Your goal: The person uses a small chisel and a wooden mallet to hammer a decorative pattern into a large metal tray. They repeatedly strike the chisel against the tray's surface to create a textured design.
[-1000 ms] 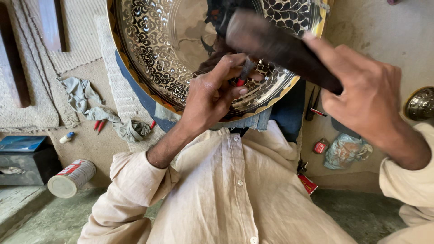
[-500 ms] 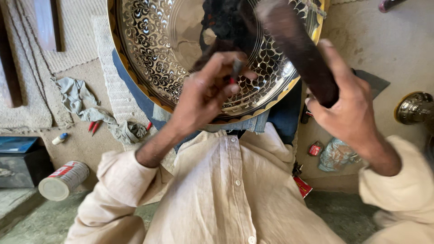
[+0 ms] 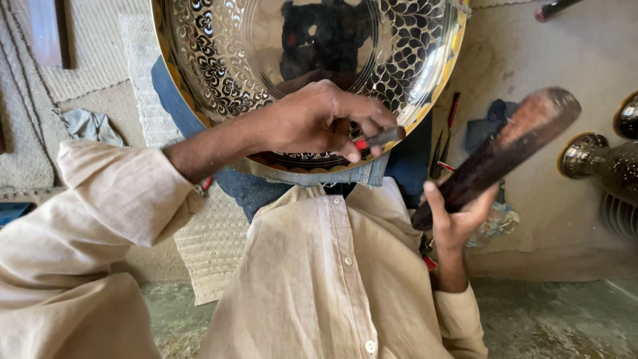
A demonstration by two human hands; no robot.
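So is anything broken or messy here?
Nothing looks broken. The engraved metal tray is shiny and whole. The left hand holds a small chisel on it, the right hand grips a wooden mallet. A crumpled rag lies on the floor.

Cream button-front shirt [image 3: 332, 279], long loose sleeves [image 3: 100, 206]

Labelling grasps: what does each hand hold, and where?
Left hand pinches a thin dark metal chisel near its tip; right hand grips a dark wooden mallet at its lower end.
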